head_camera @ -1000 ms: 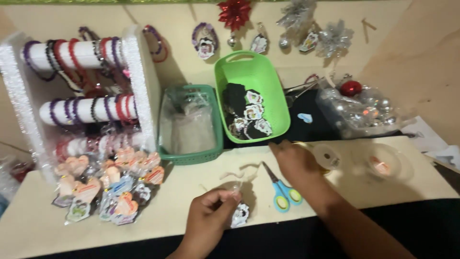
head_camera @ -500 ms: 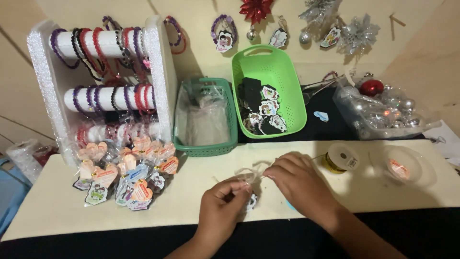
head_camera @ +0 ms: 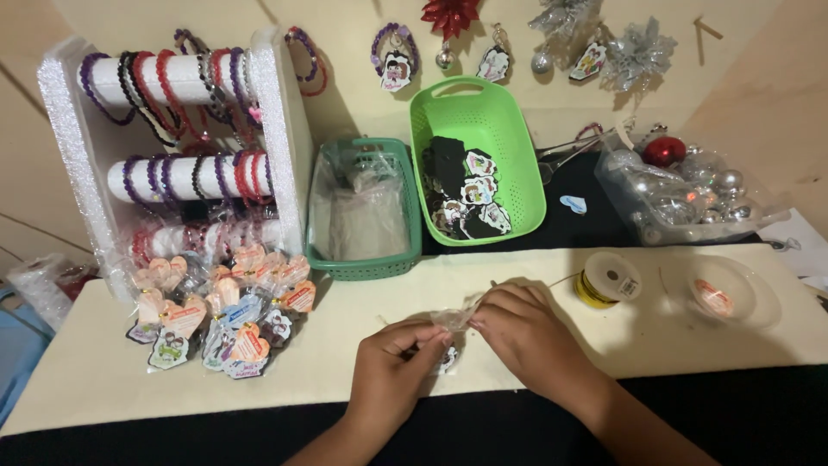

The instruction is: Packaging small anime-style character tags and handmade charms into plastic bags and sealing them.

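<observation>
Pinching one clear bag (head_camera: 452, 321) between both hands' fingers (head_camera: 431, 338); finished packets (head_camera: 226, 315) at nine o'clock, charms waiting in basket (head_camera: 517, 129).

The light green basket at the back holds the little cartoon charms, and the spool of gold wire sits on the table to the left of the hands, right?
Not quite. The head view shows the spool of gold wire on the table to the right of the hands, beyond the right hand, not the left hand. The rest holds: the light green basket at the back holds the little cartoon charms.
</observation>
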